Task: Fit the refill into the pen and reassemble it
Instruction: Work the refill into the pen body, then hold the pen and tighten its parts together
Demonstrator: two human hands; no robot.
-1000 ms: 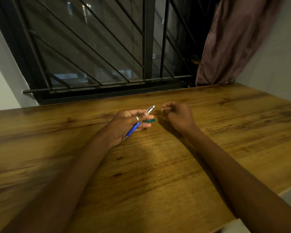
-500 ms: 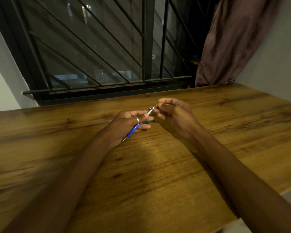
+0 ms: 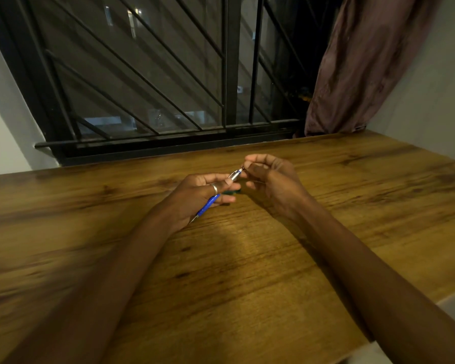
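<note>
Two hands worked: left hand (image 3: pixel 195 191) gripped the pen (image 3: pixel 208 203); right hand (image 3: pixel 271 177) pinched a small end piece (image 3: pixel 242 168), probably fitting last.

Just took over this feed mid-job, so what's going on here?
A person is putting a pen together over a wooden table. The left hand grips the blue pen by its barrel, silver end pointing away toward the right hand. The right hand's fingertips pinch a small dark part at that silver end. A dark green item lies on the table under the hands.
</note>
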